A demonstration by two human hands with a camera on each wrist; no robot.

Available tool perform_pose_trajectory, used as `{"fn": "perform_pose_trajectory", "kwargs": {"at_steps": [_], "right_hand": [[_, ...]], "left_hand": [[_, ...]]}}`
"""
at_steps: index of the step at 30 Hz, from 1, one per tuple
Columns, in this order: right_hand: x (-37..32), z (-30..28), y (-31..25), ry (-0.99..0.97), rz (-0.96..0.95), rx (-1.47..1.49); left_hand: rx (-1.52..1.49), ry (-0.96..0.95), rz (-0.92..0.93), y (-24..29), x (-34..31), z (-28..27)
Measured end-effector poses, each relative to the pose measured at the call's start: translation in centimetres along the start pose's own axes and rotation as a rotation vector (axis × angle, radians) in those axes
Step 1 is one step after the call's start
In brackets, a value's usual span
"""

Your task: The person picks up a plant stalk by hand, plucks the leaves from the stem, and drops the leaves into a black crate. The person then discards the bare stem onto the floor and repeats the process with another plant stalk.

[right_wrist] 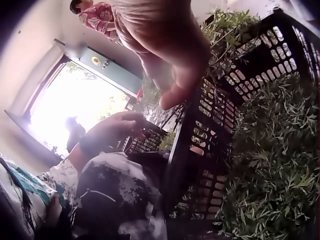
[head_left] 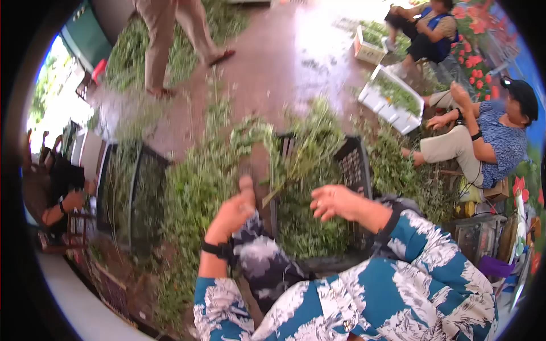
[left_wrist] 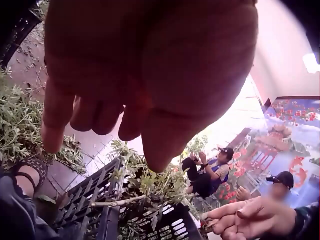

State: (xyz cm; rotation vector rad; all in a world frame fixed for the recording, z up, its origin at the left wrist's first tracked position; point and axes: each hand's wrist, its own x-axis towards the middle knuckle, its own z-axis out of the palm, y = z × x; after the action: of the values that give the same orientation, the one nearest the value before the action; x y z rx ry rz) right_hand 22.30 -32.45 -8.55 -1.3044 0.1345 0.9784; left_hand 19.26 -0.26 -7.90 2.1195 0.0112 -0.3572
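Note:
My left hand (head_left: pixel 233 215) is over my left knee, beside the crate, with its fingers loosely bent and nothing in them. In the left wrist view its palm (left_wrist: pixel 150 65) fills the top, fingers pointing down. Over the black plastic crate (head_left: pixel 364 165) hovers my right hand (head_left: pixel 341 202), fingers partly spread and holding nothing. Cut leafy greens (right_wrist: pixel 275 165) fill much of that crate. A long leafy stalk (head_left: pixel 296 170) lies across the crate's left side; its bare stem end (left_wrist: pixel 112 203) points toward my left hand.
Heaps of leafy stalks (head_left: pixel 193 193) cover the floor on the left. Another dark crate (head_left: pixel 136 199) stands further left. On the right a seated person (head_left: pixel 500 131) is near a white box (head_left: pixel 392 99) of greens. Someone stands (head_left: pixel 165 45) at the back.

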Motion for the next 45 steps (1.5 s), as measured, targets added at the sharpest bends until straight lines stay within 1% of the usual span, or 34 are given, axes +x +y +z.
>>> {"fn": "perform_pose_trajectory", "kwargs": {"at_steps": [1, 2, 3, 5, 7, 9, 10, 11, 12, 15, 18, 20, 21, 23, 26, 28, 30, 31, 33, 36, 39, 41, 44, 45], "right_hand": [[0.4, 0.0, 0.7, -0.009, 0.003, 0.040], [0.5, 0.3, 0.9, -0.016, 0.016, 0.043], [-0.5, 0.2, 0.2, -0.017, 0.024, 0.044], [-0.3, 0.9, 0.2, -0.028, 0.047, 0.008], [0.0, 1.0, 0.6, -0.031, 0.034, -0.054], [0.2, 1.0, 0.9, -0.020, 0.049, -0.079], [-1.2, 0.4, 0.1, -0.025, 0.049, -0.091], [-1.2, 0.2, 0.3, -0.036, 0.039, -0.111], [-1.2, 0.2, 0.4, -0.046, 0.031, -0.131], [-1.2, 0.1, 0.4, -0.069, 0.010, -0.185], [-1.5, 0.0, 0.1, -0.083, 0.000, -0.216], [-1.0, -0.1, 0.3, -0.074, -0.026, -0.247], [-1.0, -0.1, 0.7, -0.078, -0.026, -0.259], [-0.8, -0.3, 1.0, -0.077, -0.041, -0.271], [-1.2, -0.3, 0.8, -0.057, -0.049, -0.232], [-0.9, -0.5, 1.2, -0.048, -0.062, -0.251], [-1.1, -0.5, 0.7, -0.067, -0.050, -0.301], [-1.2, -0.4, 0.8, -0.049, -0.071, -0.266], [-1.4, -0.3, 0.7, -0.049, -0.069, -0.288], [-1.5, -0.2, 0.5, -0.051, -0.067, -0.287], [-1.3, -0.2, 0.6, -0.008, -0.039, -0.259], [-1.1, -0.3, 0.5, 0.022, -0.057, -0.218], [-0.8, -0.3, 0.5, 0.095, -0.108, -0.138], [-0.5, -0.4, 0.5, 0.121, -0.122, -0.128]], "left_hand": [[0.130, -0.025, 0.148, -2.1, 1.7, 1.2], [0.307, -0.113, 0.082, -1.6, 2.5, 1.6], [0.371, -0.162, 0.108, 1.5, 2.3, 1.4], [0.543, -0.312, -0.025, 0.7, 3.9, 2.4], [0.538, -0.393, -0.081, 1.2, 4.6, 2.5], [0.622, -0.457, -0.133, -0.5, 5.8, 3.5], [0.662, -0.485, -0.154, 1.0, 5.8, 4.0], [0.696, -0.511, -0.169, 0.5, 6.1, 4.4], [0.667, -0.504, -0.187, 0.6, 6.2, 4.6], [0.703, -0.487, -0.180, 1.0, 6.1, 4.7], [0.742, -0.474, -0.151, 0.1, 6.5, 5.3], [0.772, -0.509, -0.110, -0.2, 6.7, 5.2], [0.764, -0.477, -0.086, 0.0, 7.0, 5.3], [0.736, -0.439, -0.078, -1.4, 6.8, 5.6], [0.610, -0.370, 0.039, -1.2, 6.6, 5.7], [0.502, -0.337, 0.018, -2.2, 6.8, 5.7], [0.537, -0.348, 0.025, -1.9, 6.8, 5.6], [0.560, -0.361, 0.013, -2.0, 7.0, 5.6], [0.497, -0.372, -0.044, -1.9, 7.1, 5.6], [0.396, -0.450, -0.084, -0.6, 7.2, 5.1], [0.168, -0.527, -0.288, 2.2, 6.4, 4.6], [0.040, -0.555, -0.262, 1.5, 6.5, 4.4], [-0.105, -0.582, -0.249, 2.4, 6.1, 4.1], [-0.169, -0.592, -0.284, 2.6, 5.9, 4.0]]}}
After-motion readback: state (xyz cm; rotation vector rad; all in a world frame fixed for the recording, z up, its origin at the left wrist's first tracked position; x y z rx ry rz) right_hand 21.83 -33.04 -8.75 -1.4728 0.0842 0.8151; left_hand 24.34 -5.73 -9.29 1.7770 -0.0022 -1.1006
